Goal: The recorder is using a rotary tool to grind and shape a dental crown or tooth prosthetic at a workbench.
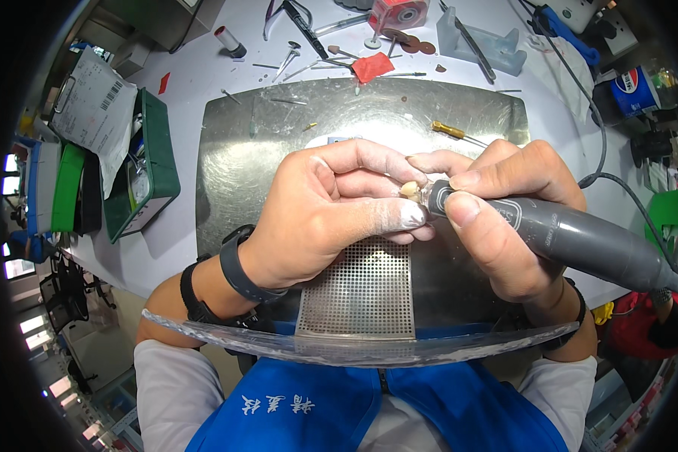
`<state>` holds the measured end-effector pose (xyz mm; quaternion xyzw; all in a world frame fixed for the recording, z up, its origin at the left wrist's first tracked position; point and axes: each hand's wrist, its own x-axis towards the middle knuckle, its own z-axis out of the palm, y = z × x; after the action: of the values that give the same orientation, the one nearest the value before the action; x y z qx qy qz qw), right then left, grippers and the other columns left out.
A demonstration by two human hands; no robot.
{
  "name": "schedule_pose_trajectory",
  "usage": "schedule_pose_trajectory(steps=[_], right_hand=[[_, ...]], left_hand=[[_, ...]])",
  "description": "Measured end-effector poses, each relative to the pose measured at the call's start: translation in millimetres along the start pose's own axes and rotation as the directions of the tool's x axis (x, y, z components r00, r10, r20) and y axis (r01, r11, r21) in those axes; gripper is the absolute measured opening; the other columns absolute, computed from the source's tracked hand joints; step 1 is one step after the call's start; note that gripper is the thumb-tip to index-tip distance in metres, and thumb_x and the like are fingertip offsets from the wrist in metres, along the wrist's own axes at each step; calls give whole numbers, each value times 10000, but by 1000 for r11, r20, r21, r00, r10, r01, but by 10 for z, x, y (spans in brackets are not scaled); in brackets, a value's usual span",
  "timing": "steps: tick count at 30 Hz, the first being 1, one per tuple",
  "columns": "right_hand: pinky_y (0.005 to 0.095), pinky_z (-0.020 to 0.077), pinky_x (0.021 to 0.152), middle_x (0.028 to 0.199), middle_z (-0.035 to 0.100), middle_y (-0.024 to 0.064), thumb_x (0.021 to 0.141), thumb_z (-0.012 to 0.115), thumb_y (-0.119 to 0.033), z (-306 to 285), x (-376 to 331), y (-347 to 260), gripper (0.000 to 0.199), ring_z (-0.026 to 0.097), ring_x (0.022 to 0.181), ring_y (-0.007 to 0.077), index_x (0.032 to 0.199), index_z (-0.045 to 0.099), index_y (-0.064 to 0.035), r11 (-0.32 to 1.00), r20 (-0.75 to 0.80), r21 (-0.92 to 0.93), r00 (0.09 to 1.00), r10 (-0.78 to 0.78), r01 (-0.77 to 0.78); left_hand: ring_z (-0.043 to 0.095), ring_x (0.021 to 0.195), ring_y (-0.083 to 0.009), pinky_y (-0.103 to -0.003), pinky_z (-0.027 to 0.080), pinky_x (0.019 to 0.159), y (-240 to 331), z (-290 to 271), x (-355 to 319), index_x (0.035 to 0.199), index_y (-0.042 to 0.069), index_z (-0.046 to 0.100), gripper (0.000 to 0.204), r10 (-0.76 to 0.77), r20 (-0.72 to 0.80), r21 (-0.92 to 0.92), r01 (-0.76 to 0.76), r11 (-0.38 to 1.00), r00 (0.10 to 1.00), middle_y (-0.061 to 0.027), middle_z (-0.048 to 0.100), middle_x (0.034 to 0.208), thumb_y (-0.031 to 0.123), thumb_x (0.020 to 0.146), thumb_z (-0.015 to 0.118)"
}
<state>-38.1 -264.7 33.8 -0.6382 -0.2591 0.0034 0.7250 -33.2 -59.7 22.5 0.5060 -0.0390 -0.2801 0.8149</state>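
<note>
Two bare hands meet over a scratched steel work plate [279, 135], seen from above. At far left, a green tray [160, 158] sits on the bench beside stacked papers [90, 105]. Moving right, the left hand [331, 215], with a black wristband [237, 264], curls its fingers together and pinches a small cream-coloured dental piece [410, 189] between dusty thumb and fingertips. That piece sits at the centre, just above a perforated metal grille [361, 290]. Touching it from the right is the tip of a grey rotary handpiece [565, 237], which the right hand [505, 211] grips like a pen, thumb and forefinger pressed on its nose. Its cable [603, 151] runs away to the upper right. Small burs and a red block [373, 66] lie along the bench behind the plate.
</note>
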Motion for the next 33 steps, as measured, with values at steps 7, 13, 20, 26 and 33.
schedule_pose_trajectory(steps=[7,13,20,26,33], right_hand=[[493,526,897,793,563,124,878,552,31,21,6,1,98,648,813,225,940,480,10,998,-26,61,999,23,-21],[482,537,851,816,551,129,877,553,24,-10,10,-18,113,661,901,311,936,458,8,997,24,73,999,39,-40],[463,548,830,825,547,129,885,564,13,-29,5,7,127,662,956,346,943,451,2,999,47,41,998,32,-34],[500,547,848,808,546,119,891,564,-34,-32,-9,19,122,662,958,391,954,461,-18,992,-27,119,999,47,-43],[565,465,1010,721,531,102,878,544,-151,-180,8,95,151,620,745,228,989,506,-56,989,-135,135,990,-39,58]], left_hand=[[716,849,-205,-280,593,760,3,16,4,1074,-96,601,228,-8,-10,-14,8,1000,1000,-179,708,951,-33,865,666],[715,843,-213,-289,585,764,31,38,-7,1073,-74,593,237,-20,-27,-16,20,1000,999,-178,705,946,-55,851,673],[714,857,-222,-310,590,777,18,6,-11,1075,-66,584,257,-39,-25,4,40,999,999,-188,699,955,-63,838,683],[719,884,-229,-297,599,786,30,23,6,1066,-83,599,226,46,5,3,-46,999,999,-177,697,993,-43,858,677],[716,894,-263,-338,598,789,14,-28,34,1080,-24,555,266,160,-64,69,-156,985,985,-196,675,970,-57,848,682]])
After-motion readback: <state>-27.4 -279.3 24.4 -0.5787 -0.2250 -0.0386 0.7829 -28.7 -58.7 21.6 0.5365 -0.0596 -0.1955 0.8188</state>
